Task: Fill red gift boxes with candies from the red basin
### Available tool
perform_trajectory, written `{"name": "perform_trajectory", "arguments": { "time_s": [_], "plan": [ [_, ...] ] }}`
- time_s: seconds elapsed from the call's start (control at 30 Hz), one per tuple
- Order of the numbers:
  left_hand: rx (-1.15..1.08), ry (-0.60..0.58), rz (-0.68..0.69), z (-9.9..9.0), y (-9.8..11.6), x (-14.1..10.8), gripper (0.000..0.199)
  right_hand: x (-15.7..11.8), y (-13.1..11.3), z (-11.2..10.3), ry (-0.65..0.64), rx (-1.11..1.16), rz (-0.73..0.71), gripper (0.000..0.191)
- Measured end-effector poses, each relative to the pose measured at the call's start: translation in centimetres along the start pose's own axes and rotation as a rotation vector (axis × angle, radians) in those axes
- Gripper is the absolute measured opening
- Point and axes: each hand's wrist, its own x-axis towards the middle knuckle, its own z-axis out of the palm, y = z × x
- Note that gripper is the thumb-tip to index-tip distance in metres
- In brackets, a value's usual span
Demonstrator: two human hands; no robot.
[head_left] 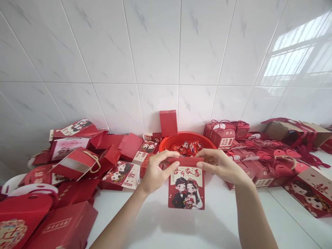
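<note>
Between my two hands hangs a red paper gift bag (186, 188) with a cartoon bride and groom and Chinese characters on its front. My left hand (160, 169) pinches its upper left corner, thumb in front and fingers behind. At the upper right corner my right hand (220, 166) grips it the same way. The bag is upright, its printed face toward me, above the white surface. Just behind it stands a red plastic basin (207, 140) with wrapped candies (190, 148) inside; the bag and my hands hide its front part.
Red bags and boxes (75, 186) lie piled on the left. To the right are rows of red handled boxes (259, 166) and a larger printed box (311, 193). A red box (168, 123) stands against the tiled wall (155, 52). The white tabletop (207, 231) lies in front.
</note>
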Motion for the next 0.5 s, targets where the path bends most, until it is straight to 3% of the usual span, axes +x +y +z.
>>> {"name": "perform_trajectory", "arguments": {
  "time_s": [0.13, 0.3, 0.37, 0.43, 0.5],
  "plan": [
    [0.012, -0.034, -0.006, 0.1, 0.0, -0.3, 0.016, 0.3, 0.2, 0.3, 0.059, 0.021, 0.053, 0.031],
    [-0.112, -0.102, -0.054, 0.0, -0.6, 0.2, 0.032, 0.1, -0.2, 0.4, 0.065, 0.021, 0.042, 0.029],
    [-0.093, -0.076, -0.019, 0.1, -1.3, 0.6, 0.025, -0.2, -0.4, 0.3, 0.066, -0.013, 0.024, 0.028],
    [-0.014, -0.037, 0.000, 0.4, -2.5, 1.0, 0.036, -0.5, -0.6, 0.1, 0.080, -0.056, -0.005, 0.027],
    [0.074, -0.047, -0.015, 1.1, -4.2, 1.1, 0.033, -1.0, -0.6, -0.3, 0.107, -0.111, -0.039, 0.026]
  ]
}}
